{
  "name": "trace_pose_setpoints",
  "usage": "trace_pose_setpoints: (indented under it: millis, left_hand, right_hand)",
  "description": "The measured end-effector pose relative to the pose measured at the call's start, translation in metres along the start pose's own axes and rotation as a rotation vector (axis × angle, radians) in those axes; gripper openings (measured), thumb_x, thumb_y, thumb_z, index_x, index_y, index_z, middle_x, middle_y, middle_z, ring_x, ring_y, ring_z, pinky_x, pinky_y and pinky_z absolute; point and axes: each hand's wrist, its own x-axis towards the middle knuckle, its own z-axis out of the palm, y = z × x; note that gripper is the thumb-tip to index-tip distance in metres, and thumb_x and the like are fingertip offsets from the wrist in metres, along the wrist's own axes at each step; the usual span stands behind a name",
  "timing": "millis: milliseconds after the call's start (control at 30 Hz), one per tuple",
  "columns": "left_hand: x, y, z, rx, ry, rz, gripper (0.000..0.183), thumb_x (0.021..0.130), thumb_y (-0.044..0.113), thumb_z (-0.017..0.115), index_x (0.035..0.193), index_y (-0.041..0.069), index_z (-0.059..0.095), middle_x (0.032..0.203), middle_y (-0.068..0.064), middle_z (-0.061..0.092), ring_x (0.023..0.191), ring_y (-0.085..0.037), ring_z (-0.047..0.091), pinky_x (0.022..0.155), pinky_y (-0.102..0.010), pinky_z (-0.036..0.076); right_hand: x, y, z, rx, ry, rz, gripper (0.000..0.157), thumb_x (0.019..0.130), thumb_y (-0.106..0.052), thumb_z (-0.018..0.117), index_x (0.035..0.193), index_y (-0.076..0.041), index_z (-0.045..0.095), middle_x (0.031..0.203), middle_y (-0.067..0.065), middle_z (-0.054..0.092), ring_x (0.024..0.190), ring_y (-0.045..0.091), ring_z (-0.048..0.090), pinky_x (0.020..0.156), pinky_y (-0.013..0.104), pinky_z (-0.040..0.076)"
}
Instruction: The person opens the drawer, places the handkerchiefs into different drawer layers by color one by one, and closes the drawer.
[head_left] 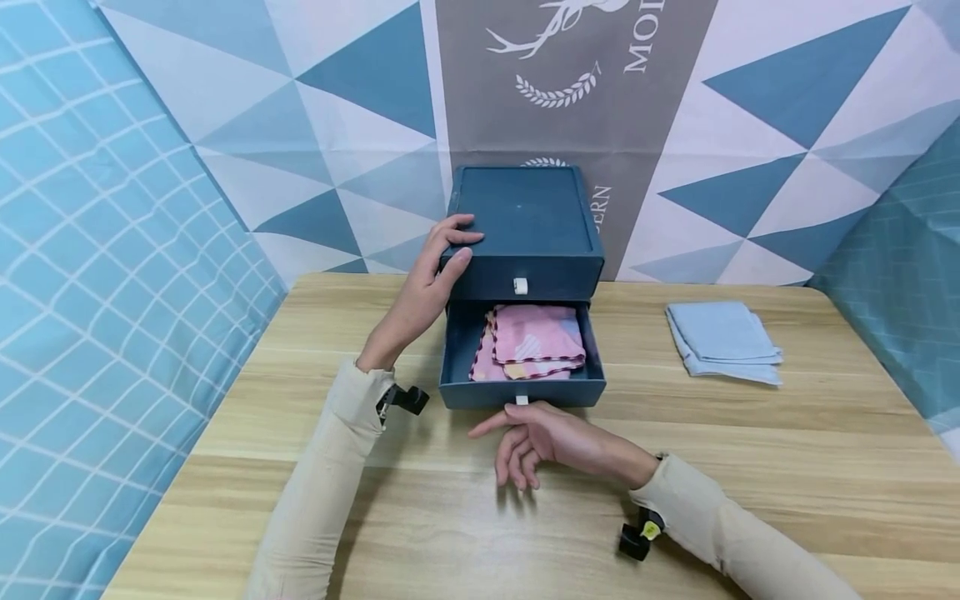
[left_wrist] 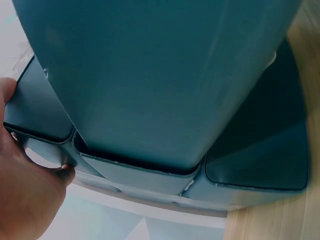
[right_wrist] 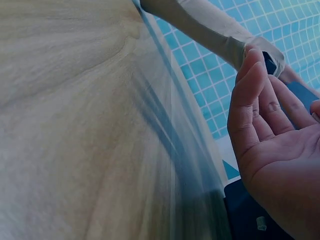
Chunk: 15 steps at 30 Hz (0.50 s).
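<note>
A dark blue two-drawer box (head_left: 521, 208) stands against the back wall. Its lower drawer (head_left: 465, 395) is pulled out and holds folded pink patterned cloths (head_left: 534, 333); the upper one is closed. My left hand (head_left: 427, 271) rests on the box's top left edge, fingers extended over the lid and thumb near the front edge. In the left wrist view the same hand (left_wrist: 25, 180) lies against the box side. Just before the lower drawer's white pull tab (head_left: 522, 400), my right hand (head_left: 558, 437) hovers with index finger extended and the others loosely bent.
To the right on the wooden table (head_left: 675, 442) lies a folded light blue cloth (head_left: 723, 337). Blue and white triangle-patterned sheeting (head_left: 360, 75) covers the back wall. A blue grid-patterned sheet (head_left: 97, 250) hangs along the left side.
</note>
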Motion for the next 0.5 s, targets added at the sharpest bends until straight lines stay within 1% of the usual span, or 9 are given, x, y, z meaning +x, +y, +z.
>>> trace_pose_setpoints:
  millis: [167, 300, 433, 500]
  left_hand:
    - [0.0001, 0.0006, -0.0002, 0.004, -0.013, -0.009, 0.032, 0.107, 0.008, 0.04, 0.134, -0.004, 0.052, 0.157, -0.019, 0.029, 0.15, -0.026, 0.017, 0.117, -0.048, 0.023]
    - [0.0, 0.0002, -0.0004, 0.003, -0.014, -0.011, 0.032, 0.107, 0.008, 0.04, 0.134, -0.005, 0.052, 0.157, -0.019, 0.029, 0.15, -0.026, 0.017, 0.117, -0.048, 0.023]
    - [-0.0002, -0.0005, -0.0009, 0.002, -0.006, -0.006, 0.032, 0.107, 0.008, 0.04, 0.133, -0.005, 0.052, 0.156, -0.019, 0.029, 0.15, -0.026, 0.017, 0.117, -0.048, 0.023]
    - [-0.0003, -0.0008, -0.0013, 0.003, -0.004, -0.006, 0.032, 0.107, 0.008, 0.04, 0.133, -0.005, 0.052, 0.156, -0.02, 0.029, 0.15, -0.027, 0.017, 0.117, -0.048, 0.022]
  right_hand:
    - [0.0027, -0.0006, -0.0035, -0.003, 0.011, -0.022, 0.062, 0.11, -0.039, 0.026, 0.146, 0.009, 0.041, 0.09, 0.011, 0.073, 0.065, 0.015, 0.065, 0.057, 0.028, 0.053]
    - [0.0043, -0.0018, -0.0056, -0.009, 0.024, -0.03, 0.062, 0.109, -0.041, 0.029, 0.144, 0.008, 0.045, 0.089, 0.012, 0.072, 0.065, 0.015, 0.066, 0.058, 0.029, 0.054]
    - [0.0058, -0.0024, -0.0061, -0.023, 0.019, -0.042, 0.058, 0.11, -0.035, 0.025, 0.142, 0.007, 0.048, 0.088, 0.012, 0.073, 0.065, 0.015, 0.066, 0.06, 0.029, 0.055]
    - [0.0066, -0.0028, -0.0062, -0.024, 0.014, -0.042, 0.057, 0.111, -0.032, 0.022, 0.142, 0.009, 0.047, 0.088, 0.012, 0.073, 0.065, 0.015, 0.066, 0.06, 0.029, 0.055]
